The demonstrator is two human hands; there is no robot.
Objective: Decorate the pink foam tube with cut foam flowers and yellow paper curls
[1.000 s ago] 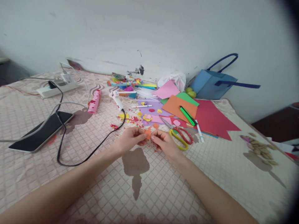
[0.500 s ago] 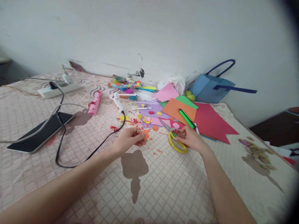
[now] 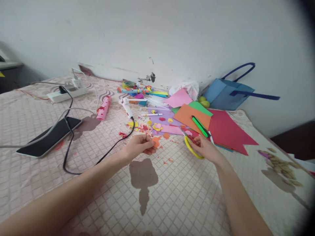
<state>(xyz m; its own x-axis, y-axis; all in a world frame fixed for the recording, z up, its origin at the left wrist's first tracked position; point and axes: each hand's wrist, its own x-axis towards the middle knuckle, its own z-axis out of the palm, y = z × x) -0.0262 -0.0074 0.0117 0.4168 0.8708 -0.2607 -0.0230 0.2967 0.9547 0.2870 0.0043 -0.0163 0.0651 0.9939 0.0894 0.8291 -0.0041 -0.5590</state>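
Observation:
My left hand (image 3: 139, 147) pinches a small orange paper piece (image 3: 156, 142) just above the checked bedspread (image 3: 172, 196). A short way to the right, my right hand (image 3: 206, 149) grips the scissors (image 3: 190, 145), whose yellow and red handles show between the fingers; the blades point up-left toward the paper scraps. Orange snippets (image 3: 166, 160) lie between the two hands.
Coloured paper sheets (image 3: 221, 126), a green marker (image 3: 199, 126), a glue gun (image 3: 126, 106) with a black cord, a pink roll (image 3: 103, 108), a phone (image 3: 50, 136), a power strip (image 3: 66, 93) and a blue bag (image 3: 227, 93) crowd the far side by the wall.
My right hand left the orange piece, moved right to the scissors and closed on their handles, lifting them a little. My left hand kept the orange piece in place.

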